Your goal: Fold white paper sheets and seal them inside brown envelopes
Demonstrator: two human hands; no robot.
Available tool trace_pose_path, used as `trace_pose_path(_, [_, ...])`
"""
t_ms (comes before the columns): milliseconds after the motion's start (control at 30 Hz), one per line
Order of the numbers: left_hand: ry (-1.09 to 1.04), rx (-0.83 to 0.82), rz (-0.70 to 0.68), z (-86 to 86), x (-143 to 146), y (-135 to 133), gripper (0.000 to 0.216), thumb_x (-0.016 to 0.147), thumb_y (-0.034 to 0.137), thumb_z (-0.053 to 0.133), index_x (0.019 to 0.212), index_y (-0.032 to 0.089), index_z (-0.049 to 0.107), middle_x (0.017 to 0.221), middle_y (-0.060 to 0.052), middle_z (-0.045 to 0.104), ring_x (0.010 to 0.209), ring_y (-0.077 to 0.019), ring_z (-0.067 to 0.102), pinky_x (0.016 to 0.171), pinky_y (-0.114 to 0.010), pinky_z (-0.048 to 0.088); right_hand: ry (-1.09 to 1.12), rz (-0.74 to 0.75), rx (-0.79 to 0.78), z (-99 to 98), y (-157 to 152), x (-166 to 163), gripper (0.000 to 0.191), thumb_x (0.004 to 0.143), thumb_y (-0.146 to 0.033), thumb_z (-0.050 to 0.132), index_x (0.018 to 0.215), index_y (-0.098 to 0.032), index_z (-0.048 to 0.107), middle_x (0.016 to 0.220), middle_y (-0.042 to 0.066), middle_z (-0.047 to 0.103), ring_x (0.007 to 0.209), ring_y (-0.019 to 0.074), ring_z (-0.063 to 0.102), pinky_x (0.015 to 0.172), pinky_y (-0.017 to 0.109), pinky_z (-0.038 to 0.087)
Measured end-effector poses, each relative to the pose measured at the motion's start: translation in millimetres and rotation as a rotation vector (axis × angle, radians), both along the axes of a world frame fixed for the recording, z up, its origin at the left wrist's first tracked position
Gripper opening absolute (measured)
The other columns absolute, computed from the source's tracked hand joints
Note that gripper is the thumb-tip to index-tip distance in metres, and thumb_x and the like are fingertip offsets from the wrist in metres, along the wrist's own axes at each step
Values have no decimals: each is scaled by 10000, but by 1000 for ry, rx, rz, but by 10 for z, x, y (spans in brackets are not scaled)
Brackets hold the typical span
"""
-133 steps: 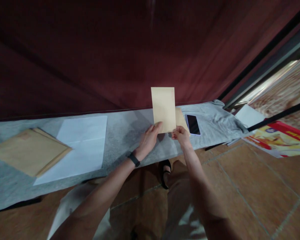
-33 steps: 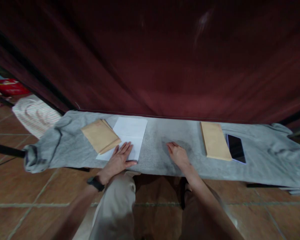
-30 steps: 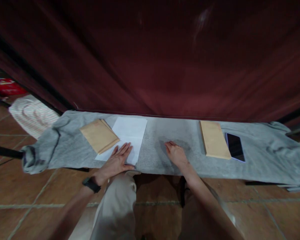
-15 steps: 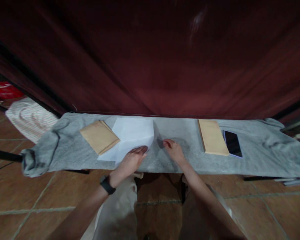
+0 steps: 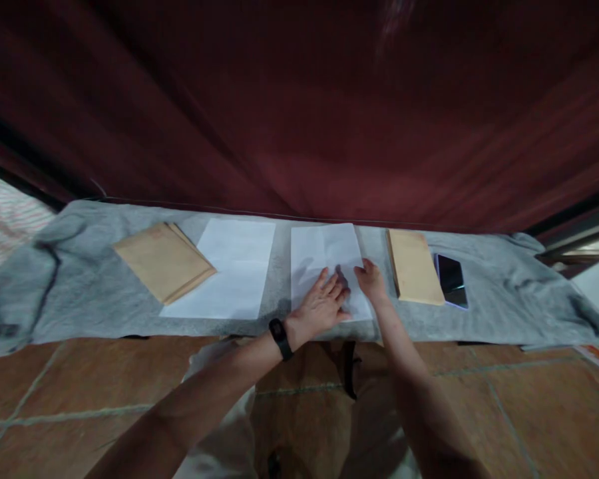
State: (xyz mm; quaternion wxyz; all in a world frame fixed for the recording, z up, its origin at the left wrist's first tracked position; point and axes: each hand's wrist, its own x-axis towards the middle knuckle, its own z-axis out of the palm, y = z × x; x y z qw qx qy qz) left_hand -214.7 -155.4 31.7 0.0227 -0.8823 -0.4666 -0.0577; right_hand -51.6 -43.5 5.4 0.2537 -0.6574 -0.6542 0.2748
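A white sheet of paper [image 5: 307,249] with a faint crease lies in front of me on the grey cloth. My left hand [image 5: 324,303] rests flat on its lower part, fingers spread. At the sheet's right edge, my right hand [image 5: 371,281] has its fingers closed on the paper; the fingertips are partly hidden. Left of it is other white paper [image 5: 239,256], with a corner of a small pile of brown envelopes [image 5: 162,263] lying over it. A neater stack of brown envelopes [image 5: 415,269] sits just right of my right hand.
A dark-screened phone [image 5: 452,279] lies beside the right stack. The grey cloth [image 5: 499,286] covers a long narrow bench, with a dark red curtain [image 5: 299,120] hanging behind it. Striped fabric [image 5: 10,213] is at the far left, above the tiled floor [image 5: 70,386].
A white sheet has come over to the right, apart from the white paper left behind. My left hand has moved right onto it, and my right hand now holds its edge. The view has shifted.
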Motion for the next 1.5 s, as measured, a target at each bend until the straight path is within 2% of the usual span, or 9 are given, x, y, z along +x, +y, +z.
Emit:
trace_pose_path(67, [6, -3, 90, -80, -111, 92, 492, 1034, 419, 478, 1462, 185, 543, 1595, -128, 461, 1506, -329, 360, 1263, -619, 118, -118, 2, 37, 3, -1, 28, 357, 865, -219, 473, 1145, -135, 679, 968, 110, 745, 889, 239, 675, 779, 299, 497])
trace_pose_path(167, [7, -10, 181, -161, -198, 176, 515, 1042, 420, 456, 1504, 196, 504, 1607, -137, 440, 1504, -361, 356, 1242, -673, 139, -197, -5, 65, 22, -26, 35, 424, 907, -209, 450, 1281, -117, 626, 1078, 149, 746, 973, 260, 700, 819, 311, 520])
trace_pose_path(333, [24, 10, 165, -186, -168, 158, 520, 1068, 398, 378, 1510, 148, 490, 1599, -169, 442, 1484, -344, 398, 1239, -674, 157, -264, -8, 82, 26, -77, -27, 475, 944, -201, 399, 1384, -107, 548, 1121, 165, 738, 991, 268, 712, 868, 342, 537])
trace_pose_path(533, [42, 32, 121, -175, -145, 136, 518, 1070, 350, 372, 1501, 86, 484, 1589, -195, 446, 1467, -330, 426, 1249, -646, 175, -326, 18, 215, -2, -173, -144, 630, 927, -194, 414, 1539, -58, 352, 1384, 233, 602, 1153, 295, 663, 939, 373, 536])
trace_pose_path(833, [-8, -23, 96, -163, -169, 99, 499, 1061, 329, 389, 1497, 106, 489, 1597, -180, 440, 1452, -317, 442, 1248, -645, 184, -290, 43, 95, -25, -142, -20, 633, 919, -186, 386, 1533, -34, 362, 1272, 238, 677, 1074, 314, 695, 935, 413, 540])
trace_pose_path(933, [-21, -26, 101, -161, -169, 90, 493, 1060, 327, 394, 1492, 112, 493, 1593, -178, 448, 1448, -316, 447, 1246, -644, 186, -317, 49, 145, -34, -171, -13, 638, 924, -197, 385, 1540, -38, 345, 1310, 239, 642, 1091, 306, 674, 940, 411, 532])
trace_pose_path(1167, [-31, -47, 105, -147, -156, 95, 491, 1054, 312, 408, 1486, 102, 504, 1582, -190, 459, 1454, -321, 441, 1238, -619, 227, -488, 169, 387, -32, -265, -126, 572, 994, -246, 397, 1556, -139, 382, 1598, 190, 382, 1455, 328, 355, 1136, 509, 384])
trace_pose_path(1267, [-28, -57, 107, -162, -151, 102, 502, 1061, 302, 376, 1501, 89, 486, 1562, -194, 484, 1462, -322, 432, 1234, -610, 245, -477, 244, 357, -104, -319, -205, 530, 1047, -318, 352, 1548, -156, 416, 1655, 152, 315, 1524, 309, 256, 1196, 506, 306])
trace_pose_path(1500, [-25, -89, 105, -177, -176, 89, 539, 1057, 323, 390, 1546, 99, 421, 1581, -197, 458, 1497, -312, 385, 1230, -592, 263, -526, 324, 228, -201, -381, -246, 548, 1081, -376, 291, 1580, -174, 397, 1665, 144, 317, 1548, 279, 262, 1248, 509, 204])
